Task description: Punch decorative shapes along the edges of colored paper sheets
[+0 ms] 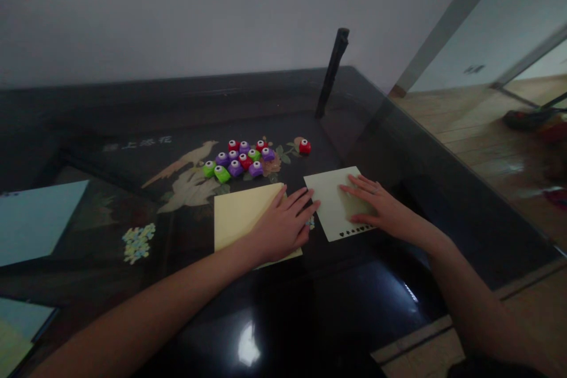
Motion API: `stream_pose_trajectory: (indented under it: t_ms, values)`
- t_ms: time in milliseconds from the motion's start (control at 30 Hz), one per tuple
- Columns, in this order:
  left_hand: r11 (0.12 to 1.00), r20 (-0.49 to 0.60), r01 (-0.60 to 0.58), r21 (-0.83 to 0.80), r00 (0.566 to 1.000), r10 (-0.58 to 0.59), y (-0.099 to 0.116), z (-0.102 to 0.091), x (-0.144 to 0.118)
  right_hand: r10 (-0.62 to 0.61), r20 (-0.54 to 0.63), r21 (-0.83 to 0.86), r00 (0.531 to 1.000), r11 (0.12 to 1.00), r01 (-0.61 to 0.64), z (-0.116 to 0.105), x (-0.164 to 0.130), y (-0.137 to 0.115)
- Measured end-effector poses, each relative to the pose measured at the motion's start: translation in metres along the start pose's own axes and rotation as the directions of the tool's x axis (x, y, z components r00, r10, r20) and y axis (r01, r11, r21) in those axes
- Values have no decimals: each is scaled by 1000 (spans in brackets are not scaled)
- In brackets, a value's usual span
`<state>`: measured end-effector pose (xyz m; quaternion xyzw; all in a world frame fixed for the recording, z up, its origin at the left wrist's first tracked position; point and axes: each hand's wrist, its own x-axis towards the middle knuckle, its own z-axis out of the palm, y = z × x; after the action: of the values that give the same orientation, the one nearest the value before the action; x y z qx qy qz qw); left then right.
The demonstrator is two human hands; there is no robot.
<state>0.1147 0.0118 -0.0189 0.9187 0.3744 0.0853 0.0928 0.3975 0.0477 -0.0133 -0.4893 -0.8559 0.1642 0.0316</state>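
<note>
we find the pale cream square paper sheet (333, 204) lying flat on the dark glossy inlaid table (133, 189), toward the right of centre, with a row of small heart-shaped holes along its near edge. our right hand (376, 204) rests on it palm down, fingers spread and flat, clasping nothing; we judge this pressure pins the sheet against sliding on the slick surface.

just beside it, to the left and apart from it, lies the yellow square paper sheet (241, 218). our left hand (283, 227) lies on its right corner in the same manner, open and flat, fingertips reaching past the edge toward the cream sheet. the hands are near one another but not touching.

beyond both sheets, a cluster of small red, purple and green plastic craft punches (239, 160) sits in a tight group on the table's bird-and-flower inlay, with one red punch (304, 146) set apart to the right; we judge they are kept within reach yet off the paper.

at the far left, light blue paper sheets (35, 218) lie at the table edge, well apart. a dark upright rod (332, 74) stands at the table's far side; its purpose we cannot tell.
</note>
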Motion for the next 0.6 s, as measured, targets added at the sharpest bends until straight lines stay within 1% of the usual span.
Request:
stream_pose_trajectory:
  t_ms: [67, 133, 267, 367, 500, 600]
  values:
    - [1000, -4, -2, 14, 1000, 2, 0, 0, 0, -24, -27, 8, 999, 1000, 24, 0, 0, 2]
    - [1000, -11, -7, 17, 1000, 7, -1, 0, -1, -32, -89, 25, 996, 999, 34, -2, -1, 3]
    - [1000, -52, -10, 3, 999, 10, -2, 1, -1, 13, -253, 69, 967, 998, 4, -10, -2, 4]
    - [1000, -98, -14, -5, 995, 14, -1, -1, -2, 29, -325, 113, 945, 994, 8, -14, 0, 4]
    - [999, -176, -38, -17, 984, 35, 1, -14, -1, 10, -345, 130, 938, 991, 37, -7, 6, 2]
    - [998, -253, -35, -55, 967, 20, -4, -30, -3, -11, -282, 118, 959, 992, 46, 0, 11, 1]
